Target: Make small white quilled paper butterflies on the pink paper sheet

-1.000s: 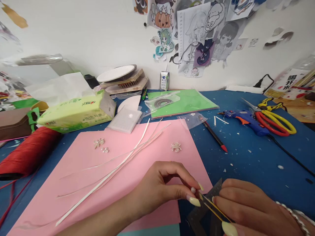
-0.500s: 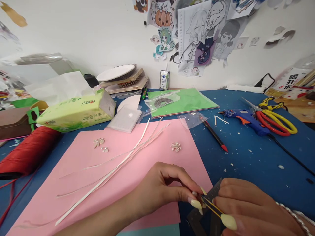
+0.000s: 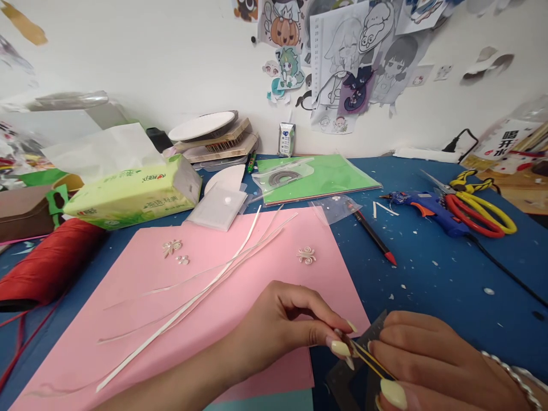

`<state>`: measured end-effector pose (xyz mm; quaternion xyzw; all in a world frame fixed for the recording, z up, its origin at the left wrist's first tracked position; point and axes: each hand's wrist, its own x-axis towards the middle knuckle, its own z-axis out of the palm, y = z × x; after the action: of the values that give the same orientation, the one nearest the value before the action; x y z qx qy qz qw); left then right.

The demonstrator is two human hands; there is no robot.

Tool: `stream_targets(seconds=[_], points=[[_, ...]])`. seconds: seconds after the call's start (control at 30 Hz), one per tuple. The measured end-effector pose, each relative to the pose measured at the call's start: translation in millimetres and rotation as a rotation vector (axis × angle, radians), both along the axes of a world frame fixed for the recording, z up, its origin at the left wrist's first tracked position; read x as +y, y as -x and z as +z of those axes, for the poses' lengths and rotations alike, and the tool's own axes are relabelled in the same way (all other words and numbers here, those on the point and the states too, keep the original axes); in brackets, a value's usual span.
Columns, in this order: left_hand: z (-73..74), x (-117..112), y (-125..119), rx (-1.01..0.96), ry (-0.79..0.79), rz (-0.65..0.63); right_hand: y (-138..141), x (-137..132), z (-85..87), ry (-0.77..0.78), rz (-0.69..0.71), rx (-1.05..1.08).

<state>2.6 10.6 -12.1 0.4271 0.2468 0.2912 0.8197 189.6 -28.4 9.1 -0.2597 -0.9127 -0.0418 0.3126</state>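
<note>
My left hand (image 3: 295, 322) is closed in a pinch over the lower right of the pink paper (image 3: 240, 308). Between its thumb and index finger is a small piece, mostly covered by the fingertips. My right hand (image 3: 422, 354) is curled around slim gold tweezers (image 3: 373, 361), whose points touch the piece at the left fingertips. Under both hands lies a dark see-through triangle ruler (image 3: 342, 383). Long pale strips (image 3: 201, 294) cross the pink paper. A curled quilled piece (image 3: 306, 255) and two small ornaments (image 3: 172, 248) rest on it too.
A blue glue gun (image 3: 432, 210) and red-yellow scissors (image 3: 479, 214) lie at the right, a black pencil (image 3: 374, 235) nearer. A red thread spool (image 3: 49, 262) and tissue pack (image 3: 137, 191) stand left. Green paper (image 3: 329, 180) lies at the back.
The right fingers and tweezers have shifted slightly downward and left. My left fingertips have tilted a little around the small piece. Everything else stays in place.
</note>
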Motion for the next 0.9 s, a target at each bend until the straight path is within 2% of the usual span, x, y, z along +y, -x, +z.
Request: stream_targets(seconds=[0.07, 0.1, 0.2, 0.33, 0.5, 0.7, 0.83, 0.9], points=[[-0.7, 0.1, -0.1, 0.006, -0.015, -0.004, -2.7, 3.2, -2.0, 0.121, 0.152, -0.009], [-1.2, 0.2, 0.0, 0.011, -0.029, -0.007, -3.4, 3.9, -2.6, 0.188, 0.177, -0.01], [-3.3, 1.1, 0.4, 0.026, -0.075, -0.005, -2.3, 4.1, -1.3, 0.27, 0.146, 0.022], [-6.1, 1.6, 1.3, 0.048, -0.116, 0.006, 1.0, 4.4, 1.9, 0.238, 0.134, 0.075], [-6.4, 0.7, 2.1, 0.064, -0.114, 0.009, 0.0, 4.4, -3.1, 0.292, 0.125, 0.085], [-5.6, 1.6, 0.6, 0.089, -0.062, 0.014, -1.5, 4.2, -4.3, 0.24, 0.088, 0.076], [-3.5, 1.7, -2.3, 0.085, 0.025, 0.037, 0.5, 5.7, -4.3, 0.222, 0.111, -0.024], [-1.8, 1.9, -3.4, 0.107, 0.054, 0.055, 1.5, 6.9, -6.2, 0.135, 0.13, -0.043]])
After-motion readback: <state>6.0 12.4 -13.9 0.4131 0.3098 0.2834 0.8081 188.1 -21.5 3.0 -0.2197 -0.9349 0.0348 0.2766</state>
